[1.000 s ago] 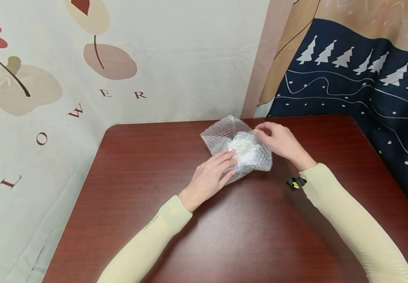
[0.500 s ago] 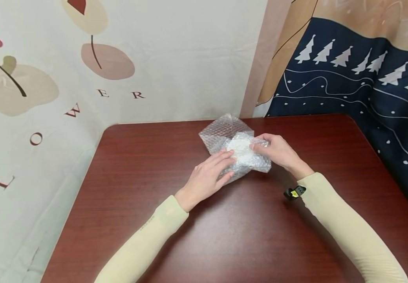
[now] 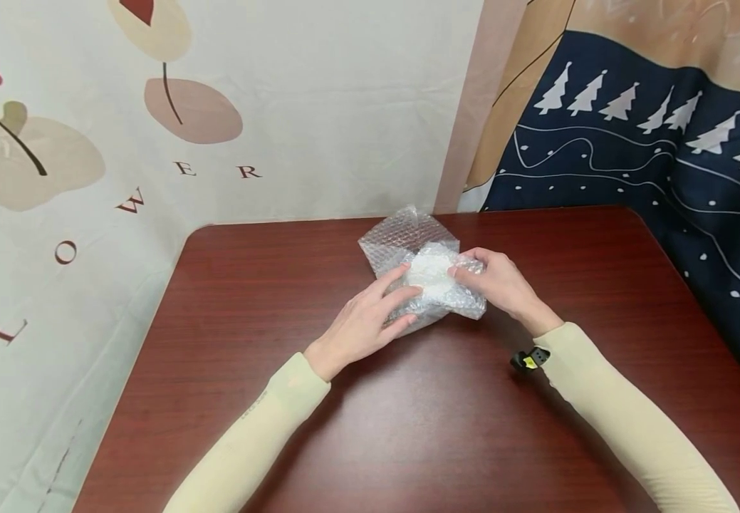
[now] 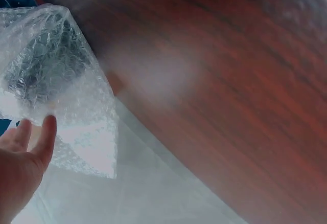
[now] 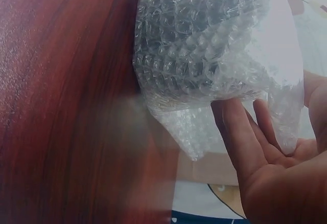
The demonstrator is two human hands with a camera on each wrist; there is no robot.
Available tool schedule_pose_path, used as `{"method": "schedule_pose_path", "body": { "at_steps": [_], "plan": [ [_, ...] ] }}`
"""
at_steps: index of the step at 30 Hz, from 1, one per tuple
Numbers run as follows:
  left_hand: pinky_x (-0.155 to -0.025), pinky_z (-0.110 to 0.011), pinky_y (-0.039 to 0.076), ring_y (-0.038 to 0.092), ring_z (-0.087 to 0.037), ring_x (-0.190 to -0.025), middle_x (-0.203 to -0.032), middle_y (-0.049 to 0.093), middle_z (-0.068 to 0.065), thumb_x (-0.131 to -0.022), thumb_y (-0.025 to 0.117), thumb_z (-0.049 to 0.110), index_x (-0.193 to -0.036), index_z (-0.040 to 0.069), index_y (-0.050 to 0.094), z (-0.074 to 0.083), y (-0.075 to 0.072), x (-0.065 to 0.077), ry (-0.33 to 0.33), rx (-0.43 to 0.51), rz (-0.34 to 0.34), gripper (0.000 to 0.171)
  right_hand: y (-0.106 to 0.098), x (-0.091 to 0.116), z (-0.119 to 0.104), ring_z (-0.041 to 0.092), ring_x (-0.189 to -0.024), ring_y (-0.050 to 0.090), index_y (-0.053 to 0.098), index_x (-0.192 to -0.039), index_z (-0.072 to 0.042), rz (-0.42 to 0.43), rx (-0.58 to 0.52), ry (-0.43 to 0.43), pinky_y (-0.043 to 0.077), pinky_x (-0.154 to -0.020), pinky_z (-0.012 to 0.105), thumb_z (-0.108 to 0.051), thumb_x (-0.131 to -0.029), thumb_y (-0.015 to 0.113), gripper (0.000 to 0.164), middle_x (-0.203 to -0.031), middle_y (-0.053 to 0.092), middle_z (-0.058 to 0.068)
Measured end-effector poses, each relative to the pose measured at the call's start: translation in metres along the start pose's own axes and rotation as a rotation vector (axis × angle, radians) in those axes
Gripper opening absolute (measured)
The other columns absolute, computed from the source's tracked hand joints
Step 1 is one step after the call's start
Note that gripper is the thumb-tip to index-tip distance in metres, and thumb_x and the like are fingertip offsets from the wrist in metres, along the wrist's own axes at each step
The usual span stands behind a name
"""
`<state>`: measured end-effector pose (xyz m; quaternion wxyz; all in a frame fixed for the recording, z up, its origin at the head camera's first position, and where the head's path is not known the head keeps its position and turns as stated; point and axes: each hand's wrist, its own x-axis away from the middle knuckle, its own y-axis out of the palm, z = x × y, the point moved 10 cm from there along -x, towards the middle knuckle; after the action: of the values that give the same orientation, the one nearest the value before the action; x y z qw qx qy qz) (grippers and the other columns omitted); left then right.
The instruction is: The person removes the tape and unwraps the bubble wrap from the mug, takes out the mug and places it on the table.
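Note:
A crumpled bundle of clear bubble wrap [image 3: 434, 285] lies toward the far side of the table, one flap [image 3: 408, 231] spread out behind it. Something inside looks whitish from above and dark through the layers in both wrist views; its kind cannot be made out. My left hand [image 3: 360, 324] rests on the bundle's left side, fingers spread and nearly straight. On the right side, my right hand [image 3: 504, 285] grips the wrap, thumb on top. In the right wrist view the fingers [image 5: 240, 132] of that hand reach against the bundle's side.
The dark red wooden table [image 3: 446, 427] extends in front of both arms. Its far edge runs close behind the wrap. A pale printed cloth [image 3: 331, 107] hangs at the back and left, a navy one with white trees [image 3: 600, 157] at the right.
My right hand has come down from the wrap's upper corner to grip its right side. My left hand has slid slightly left, its fingers spreading. The bundle has shifted a little toward me.

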<state>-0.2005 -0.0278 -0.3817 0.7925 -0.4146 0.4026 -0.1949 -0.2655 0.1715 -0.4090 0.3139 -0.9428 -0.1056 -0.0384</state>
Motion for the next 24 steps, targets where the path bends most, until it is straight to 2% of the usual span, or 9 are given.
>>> {"method": "schedule_pose_path", "body": {
  "at_steps": [3, 6, 9, 12, 15, 18, 24],
  "plan": [
    [-0.106, -0.049, 0.048, 0.051, -0.027, -0.14, -0.161, 0.041, -0.012, -0.099, 0.071, 0.032, -0.14, 0.011, 0.062, -0.006, 0.003, 0.0, -0.052, 0.057, -0.024, 0.046, 0.0, 0.002, -0.001, 0.033, -0.111, 0.06, 0.061, -0.134, 0.0, 0.009, -0.008, -0.004, 0.051, -0.092, 0.044, -0.038, -0.099, 0.069, 0.053, -0.128, 0.065, 0.02],
    [-0.112, -0.05, 0.043, 0.046, -0.027, -0.145, -0.161, 0.043, -0.01, -0.099, 0.07, 0.035, -0.149, 0.008, 0.052, -0.013, 0.005, 0.0, -0.125, 0.129, -0.046, 0.06, 0.0, 0.003, -0.001, 0.033, -0.112, 0.059, 0.06, -0.134, 0.001, 0.018, -0.019, -0.013, 0.051, -0.093, 0.045, -0.036, -0.098, 0.07, 0.053, -0.129, 0.065, 0.021],
    [-0.119, -0.047, 0.034, 0.039, -0.026, -0.149, -0.159, 0.046, -0.009, -0.099, 0.066, 0.039, -0.156, 0.006, 0.041, -0.02, 0.006, 0.0, -0.193, 0.207, -0.056, 0.07, 0.0, 0.003, -0.001, 0.033, -0.111, 0.059, 0.061, -0.133, 0.001, 0.026, -0.024, -0.022, 0.051, -0.092, 0.044, -0.035, -0.098, 0.071, 0.051, -0.128, 0.065, 0.021],
    [-0.122, -0.042, 0.03, 0.037, -0.021, -0.151, -0.159, 0.046, -0.008, -0.103, 0.056, 0.048, -0.158, 0.009, 0.035, -0.025, 0.007, 0.0, -0.233, 0.271, -0.064, 0.071, -0.001, 0.004, 0.0, 0.032, -0.108, 0.06, 0.062, -0.132, 0.0, 0.029, -0.027, -0.025, 0.052, -0.089, 0.041, -0.035, -0.098, 0.071, 0.05, -0.125, 0.066, 0.02],
    [-0.122, -0.038, 0.03, 0.039, -0.014, -0.148, -0.161, 0.044, -0.005, -0.106, 0.042, 0.061, -0.16, 0.009, 0.031, -0.029, 0.008, 0.0, -0.252, 0.322, -0.075, 0.075, -0.001, 0.004, 0.001, 0.031, -0.106, 0.06, 0.063, -0.131, 0.0, 0.03, -0.035, -0.03, 0.052, -0.086, 0.038, -0.036, -0.098, 0.072, 0.049, -0.123, 0.067, 0.019],
    [-0.121, -0.039, 0.031, 0.039, -0.014, -0.149, -0.162, 0.043, -0.004, -0.103, 0.029, 0.072, -0.16, 0.01, 0.032, -0.031, 0.008, 0.001, -0.261, 0.331, -0.082, 0.084, -0.001, 0.005, 0.001, 0.03, -0.105, 0.06, 0.063, -0.129, -0.001, 0.027, -0.051, -0.038, 0.052, -0.085, 0.037, -0.037, -0.098, 0.072, 0.049, -0.121, 0.067, 0.018],
    [-0.122, -0.037, 0.03, 0.038, -0.017, -0.15, -0.161, 0.045, -0.004, -0.103, 0.018, 0.073, -0.157, 0.007, 0.044, -0.032, 0.007, 0.0, -0.232, 0.305, -0.084, 0.089, -0.002, 0.01, 0.004, 0.029, -0.106, 0.058, 0.062, -0.128, -0.004, 0.003, -0.102, -0.045, 0.052, -0.086, 0.036, -0.038, -0.099, 0.07, 0.045, -0.12, 0.065, 0.016]
  ]
}}
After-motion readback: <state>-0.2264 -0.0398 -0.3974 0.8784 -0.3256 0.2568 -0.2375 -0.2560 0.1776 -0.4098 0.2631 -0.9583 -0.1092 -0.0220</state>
